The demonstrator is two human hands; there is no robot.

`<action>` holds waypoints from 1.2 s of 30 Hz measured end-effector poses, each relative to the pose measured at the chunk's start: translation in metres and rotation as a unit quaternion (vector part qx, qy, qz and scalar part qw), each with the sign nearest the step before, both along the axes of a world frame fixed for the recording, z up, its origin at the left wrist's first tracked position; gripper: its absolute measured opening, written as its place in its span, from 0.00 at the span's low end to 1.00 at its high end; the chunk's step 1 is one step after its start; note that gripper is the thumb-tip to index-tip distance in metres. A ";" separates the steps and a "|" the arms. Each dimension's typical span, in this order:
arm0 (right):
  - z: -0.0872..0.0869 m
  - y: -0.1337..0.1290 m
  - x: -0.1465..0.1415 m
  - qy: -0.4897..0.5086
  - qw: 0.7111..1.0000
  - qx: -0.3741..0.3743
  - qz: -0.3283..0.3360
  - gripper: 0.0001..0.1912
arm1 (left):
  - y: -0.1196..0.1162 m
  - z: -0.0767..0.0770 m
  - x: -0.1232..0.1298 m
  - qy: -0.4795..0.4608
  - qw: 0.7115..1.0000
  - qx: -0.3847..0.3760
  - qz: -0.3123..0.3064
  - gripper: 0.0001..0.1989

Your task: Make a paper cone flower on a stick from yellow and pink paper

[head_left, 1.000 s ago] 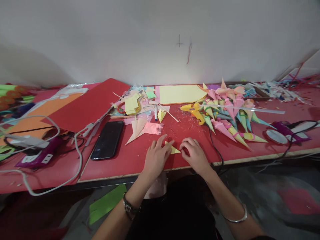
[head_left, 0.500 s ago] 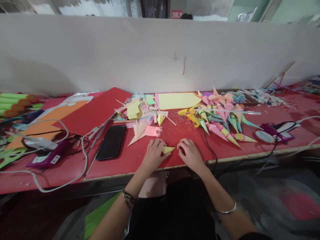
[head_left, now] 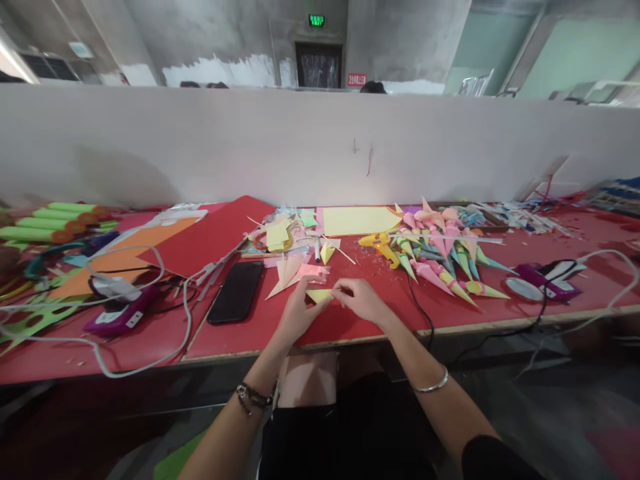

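Note:
A small folded piece of yellow paper (head_left: 319,295) is held just above the front of the red table, between my two hands. My left hand (head_left: 297,312) grips its left side, with the thumb along the lower edge. At the right corner, the curled fingertips of my right hand (head_left: 361,300) pinch the paper. Just behind my left hand are a pink paper packet (head_left: 314,272) and a cream folded paper piece (head_left: 286,273). Farther back lies another small folded yellow piece (head_left: 327,252), close to a marker pen (head_left: 317,249).
A black phone (head_left: 236,292) lies left of my hands. To the right are a yellow glue gun (head_left: 381,247) and a pile of coloured paper cones (head_left: 445,257). Purple power strips (head_left: 123,312) with cables lie at both sides. A white partition (head_left: 225,147) stands behind the table.
My right hand has moved left and met the yellow paper, which my left hand was touching alone before. The camera view has tilted upward, showing more of the wall behind.

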State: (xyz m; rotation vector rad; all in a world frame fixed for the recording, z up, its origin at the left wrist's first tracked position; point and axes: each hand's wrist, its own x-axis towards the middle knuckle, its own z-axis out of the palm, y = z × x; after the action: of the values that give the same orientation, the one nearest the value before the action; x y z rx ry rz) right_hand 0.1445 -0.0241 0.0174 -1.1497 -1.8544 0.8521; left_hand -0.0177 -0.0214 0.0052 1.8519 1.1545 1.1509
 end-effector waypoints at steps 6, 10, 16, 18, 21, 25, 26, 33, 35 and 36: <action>-0.008 0.007 -0.020 0.046 0.999 -0.013 0.008 0.15 | 0.012 -0.001 0.002 -0.099 0.992 -0.073 0.018 0.12; -0.012 0.034 -0.028 -0.025 0.997 0.045 -0.062 0.15 | 0.017 -0.004 -0.009 -0.081 0.993 -0.074 0.037 0.12; -0.018 0.090 -0.032 -0.117 0.983 0.064 -0.130 0.09 | 0.014 -0.012 -0.026 -0.081 0.990 -0.074 0.090 0.12; -0.024 0.102 -0.034 -0.142 0.979 0.053 -0.136 0.08 | 0.013 -0.013 -0.026 -0.083 0.989 -0.074 0.095 0.12; -0.033 0.112 -0.034 -0.164 0.974 0.035 -0.151 0.09 | 0.014 -0.014 -0.026 -0.088 0.989 -0.072 0.096 0.13; -0.032 0.115 -0.032 -0.164 0.972 0.037 -0.164 0.10 | 0.014 -0.014 -0.025 -0.098 0.988 -0.073 0.092 0.14; -0.030 0.114 -0.031 -0.160 0.973 0.042 -0.160 0.11 | 0.014 -0.014 -0.025 -0.100 0.988 -0.074 0.091 0.14; -0.008 0.087 -0.009 -0.099 0.988 0.084 -0.084 0.15 | 0.009 -0.013 -0.023 -0.126 0.986 -0.057 0.090 0.12; -0.004 0.073 0.003 -0.090 0.992 0.087 -0.025 0.13 | 0.010 -0.014 -0.024 -0.131 0.986 -0.047 0.091 0.11; -0.003 0.066 0.007 -0.091 0.992 0.085 0.004 0.12 | 0.010 -0.015 -0.024 -0.132 0.986 -0.043 0.093 0.11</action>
State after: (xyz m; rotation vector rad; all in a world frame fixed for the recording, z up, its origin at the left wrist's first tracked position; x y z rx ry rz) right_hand 0.1515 0.0421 0.0147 -1.1437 -2.0385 0.5966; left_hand -0.0420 -0.0114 -0.0097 1.4972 1.2199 1.3808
